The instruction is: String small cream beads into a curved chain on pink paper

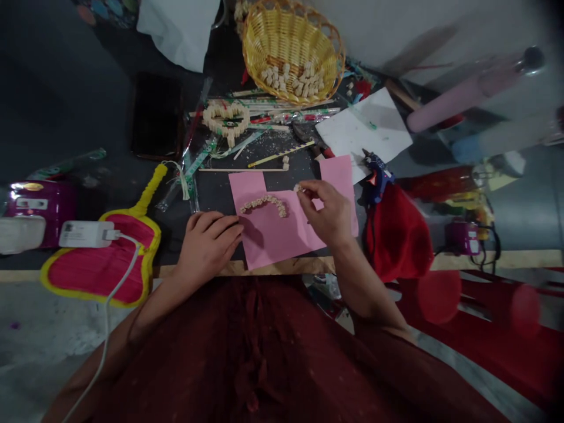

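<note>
Pink paper (282,241) lies at the table's front edge, with a curved row of small beige pieces (264,201) on it. My right hand (325,210) is over the paper's right part, thumb and fingertips pinched on a small beige piece (298,188). My left hand (208,239) rests at the paper's left edge, palm down with its fingers lying flat and nothing held. Another beige piece (286,163) sits beyond the paper, by the end of a thin stick (242,170).
A wicker basket (291,35) with beige pieces stands at the back. A blue glue gun (378,176) and red cloth (399,235) lie right. Left are a phone (157,116), a pink-and-yellow fan shape (106,258) and a white charger (86,234) with its cable.
</note>
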### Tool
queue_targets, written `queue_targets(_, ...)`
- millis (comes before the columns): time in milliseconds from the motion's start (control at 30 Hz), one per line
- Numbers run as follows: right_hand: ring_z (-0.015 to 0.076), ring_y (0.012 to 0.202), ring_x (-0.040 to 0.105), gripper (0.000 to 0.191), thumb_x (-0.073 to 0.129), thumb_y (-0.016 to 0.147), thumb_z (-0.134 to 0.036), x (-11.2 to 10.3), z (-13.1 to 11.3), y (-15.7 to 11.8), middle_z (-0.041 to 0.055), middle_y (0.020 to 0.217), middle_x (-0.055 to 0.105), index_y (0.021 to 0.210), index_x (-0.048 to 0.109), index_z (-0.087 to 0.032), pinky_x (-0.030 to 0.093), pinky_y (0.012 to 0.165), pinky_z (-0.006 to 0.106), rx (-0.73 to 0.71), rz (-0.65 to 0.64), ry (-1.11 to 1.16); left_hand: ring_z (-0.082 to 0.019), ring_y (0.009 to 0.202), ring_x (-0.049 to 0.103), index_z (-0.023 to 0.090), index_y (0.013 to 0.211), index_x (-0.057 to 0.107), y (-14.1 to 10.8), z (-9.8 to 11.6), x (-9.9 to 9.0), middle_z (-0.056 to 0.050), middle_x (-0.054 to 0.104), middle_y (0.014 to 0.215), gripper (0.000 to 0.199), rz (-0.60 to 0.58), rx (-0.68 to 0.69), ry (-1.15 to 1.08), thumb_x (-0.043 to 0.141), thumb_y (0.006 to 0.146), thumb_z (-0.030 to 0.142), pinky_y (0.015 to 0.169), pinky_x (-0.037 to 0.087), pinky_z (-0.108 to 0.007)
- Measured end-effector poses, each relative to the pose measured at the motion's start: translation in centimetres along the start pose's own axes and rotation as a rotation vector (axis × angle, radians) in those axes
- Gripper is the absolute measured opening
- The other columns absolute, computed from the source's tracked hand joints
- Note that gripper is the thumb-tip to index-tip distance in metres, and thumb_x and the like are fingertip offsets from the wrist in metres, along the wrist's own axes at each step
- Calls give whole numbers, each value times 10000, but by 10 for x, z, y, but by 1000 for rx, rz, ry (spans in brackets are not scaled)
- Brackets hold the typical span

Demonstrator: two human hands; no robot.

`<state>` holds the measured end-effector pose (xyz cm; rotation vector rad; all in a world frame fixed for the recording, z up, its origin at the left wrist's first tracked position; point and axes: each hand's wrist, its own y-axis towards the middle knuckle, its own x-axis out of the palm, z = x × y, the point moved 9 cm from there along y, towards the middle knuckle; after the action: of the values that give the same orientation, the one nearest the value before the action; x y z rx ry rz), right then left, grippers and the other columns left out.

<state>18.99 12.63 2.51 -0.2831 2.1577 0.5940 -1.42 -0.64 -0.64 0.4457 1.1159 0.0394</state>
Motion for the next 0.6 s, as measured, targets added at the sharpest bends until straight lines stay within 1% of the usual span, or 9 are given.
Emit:
queue_targets(67, 171, 792, 749, 154, 630, 976, -260, 4, -22, -13, 46, 969, 807, 1092, 730, -249, 638, 751, 320, -61, -3, 34, -278, 1070, 661, 294, 1106, 731, -1, 0, 1, -3, 805, 1173, 139, -4, 7, -3, 673, 987, 251, 944, 465, -489)
queue_targets(167, 180, 862, 769, 149, 621, 995, -200, 14, -53, -25, 62, 988, 817, 1091, 729, -235, 646, 776, 325, -216, -47, 93, -285, 1128, 651, 291, 1171, 708, -2, 0, 5, -4, 785, 1234, 225, -47, 10, 9, 644, 975, 202, 964, 459, -502)
queue_targets(233, 198, 903, 777, 141, 613, 1006, -199, 17, -59, -26, 67, 972, 819, 1067, 735, -235, 653, 808, 352, -259, -63, 71, -279, 1144, 650, 298, 1176, 699, -3, -1, 7, 9, 775, 1259, 224, -53, 4, 28, 630, 982, 208, 979, 456, -493)
queue_targets(300, 212, 902, 776, 136, 606, 1009, -231, 13, -51, -20, 67, 966, 816, 1045, 737, -243, 655, 825, 383, -211, -39, 24, -270, 1140, 652, 298, 1130, 703, -3, -1, 6, 15, 780, 1242, 161, -33, 2, 42, 634, 997, 242, 994, 450, -482)
queue_targets(367, 215, 877, 765, 128, 612, 1000, -273, 2, -34, -9, 61, 971, 808, 1037, 732, -252, 651, 815, 398, -128, 14, -10, -263, 1116, 653, 293, 1083, 709, -3, -1, 5, 15, 792, 1208, 100, 1, 6, 50, 652, 1003, 275, 992, 446, -474)
queue_targets(433, 206, 846, 754, 128, 625, 992, -321, -11, -15, 3, 45, 968, 797, 1043, 726, -260, 647, 792, 392, -53, 67, -23, -262, 1095, 655, 285, 1077, 716, -3, 0, 4, 6, 796, 1200, 90, 18, 10, 54, 672, 999, 277, 982, 447, -469)
queue_targets(533, 172, 787, 734, 165, 640, 994, -398, -27, 9, 28, 28, 959, 783, 1042, 710, -257, 634, 727, 355, 4, 136, 64, -267, 1085, 662, 280, 1088, 726, 1, 0, 0, -7, 799, 1194, 116, 36, 11, 55, 686, 986, 244, 956, 464, -465)
queue_targets(600, 142, 714, 706, 193, 672, 982, -440, -35, 22, 51, 7, 901, 767, 1025, 695, -253, 605, 650, 313, 13, 164, 164, -270, 1087, 670, 282, 1088, 731, 6, -1, -7, -8, 801, 1175, 137, 49, -1, 53, 669, 985, 215, 937, 484, -461)
